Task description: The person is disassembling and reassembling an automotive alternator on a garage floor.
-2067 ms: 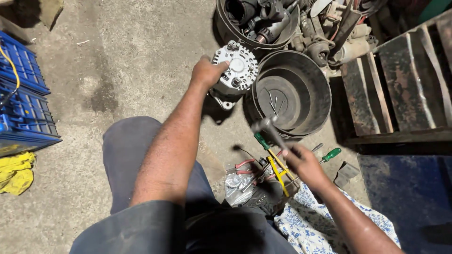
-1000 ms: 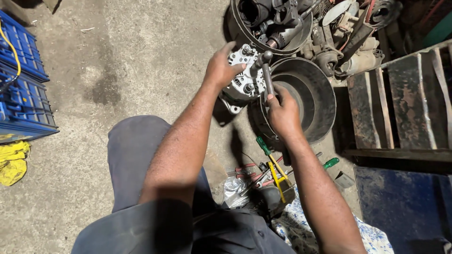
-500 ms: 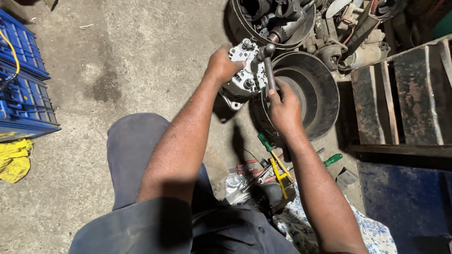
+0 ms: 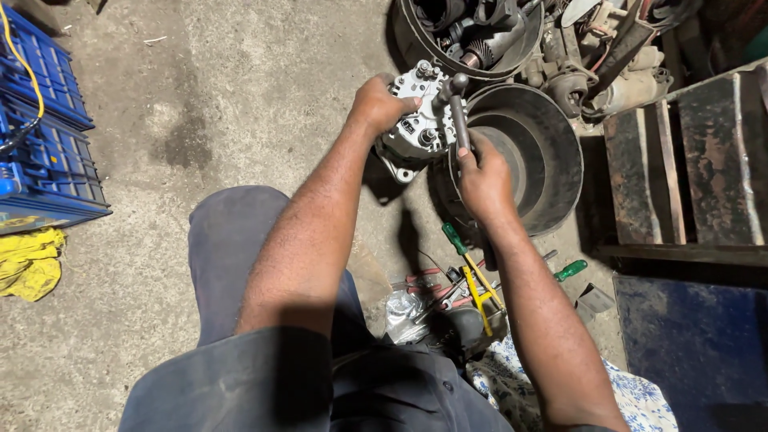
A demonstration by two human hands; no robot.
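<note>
A silver alternator (image 4: 418, 120) stands on the concrete floor beside a round black basin (image 4: 552, 144). My left hand (image 4: 378, 101) grips its upper left edge and steadies it. My right hand (image 4: 480, 178) is closed around the handle of a dark metal wrench (image 4: 458, 112), whose head rests on top of the alternator.
A second basin (image 4: 464, 32) full of engine parts sits behind. Green-handled screwdrivers (image 4: 454, 238), yellow pliers (image 4: 480, 298) and small parts lie by my knee. Blue battery boxes (image 4: 40, 144) and a yellow cloth (image 4: 29, 264) are at left, wooden pallets (image 4: 688, 168) at right.
My right hand picked the wrench from the tool pile and brought it up to the alternator. My left hand has stayed on the alternator throughout.
</note>
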